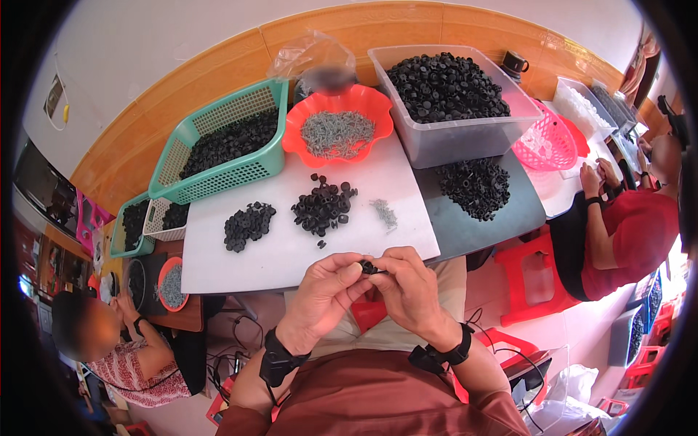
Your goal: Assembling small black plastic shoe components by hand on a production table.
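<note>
My left hand (320, 294) pinches a small black plastic part (369, 267) between thumb and fingertips, just past the near edge of the white work board (218, 269). From the other side, my right hand (409, 291) closes its thumb and index finger on the same part. Whether a pin sits in those right fingertips is too small to tell. Beyond my hands lie a heap of round black parts (322, 206), a flatter heap of black pieces (249, 226) to its left, and some thin grey metal pins (384, 214) to its right.
A red scalloped bowl (292, 134) of metal pins, a teal basket (233, 182) and a clear tub (465, 142), both with black parts, line the back. More black pieces (476, 189) lie at right. Co-workers sit left (138, 363) and right (625, 240).
</note>
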Demonstrator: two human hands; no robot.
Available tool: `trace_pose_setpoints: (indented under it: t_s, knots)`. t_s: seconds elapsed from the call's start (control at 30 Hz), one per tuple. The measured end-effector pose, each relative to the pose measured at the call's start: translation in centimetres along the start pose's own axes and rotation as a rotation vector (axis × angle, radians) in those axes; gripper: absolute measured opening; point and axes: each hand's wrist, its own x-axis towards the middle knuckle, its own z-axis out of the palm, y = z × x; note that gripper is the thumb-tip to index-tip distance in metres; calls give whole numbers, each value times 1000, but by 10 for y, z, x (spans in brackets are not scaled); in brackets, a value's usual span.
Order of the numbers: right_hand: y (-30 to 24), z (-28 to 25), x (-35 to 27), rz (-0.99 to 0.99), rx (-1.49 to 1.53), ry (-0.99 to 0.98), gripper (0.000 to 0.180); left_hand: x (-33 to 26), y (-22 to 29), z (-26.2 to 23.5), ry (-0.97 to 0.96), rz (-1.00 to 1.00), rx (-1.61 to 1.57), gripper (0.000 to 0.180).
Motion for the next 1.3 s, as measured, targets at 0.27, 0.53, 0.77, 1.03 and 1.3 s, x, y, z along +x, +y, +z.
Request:
trace_pose_setpoints:
  t_s: [0.27,0.53,0.77,1.03,1.3]
  knots:
    - [0,-1,-1,-10,3,7,31,0,-3,-1,-24,5,-3,18]
    - [-4,-2,0,10,36,9,28,-2,-4,0,-26,-27,-62,19]
    - [-4,-2,0,-1,42,21,27,-3,-6,-1,-15,-25,-61,20]
    - [-6,-4,-2,-7,-9,7,28,-3,-9,0,-2,35,34,19]
    - [-5,-3,-5,-36,-23,59,30,-4,-12,5,-1,73,72,18]
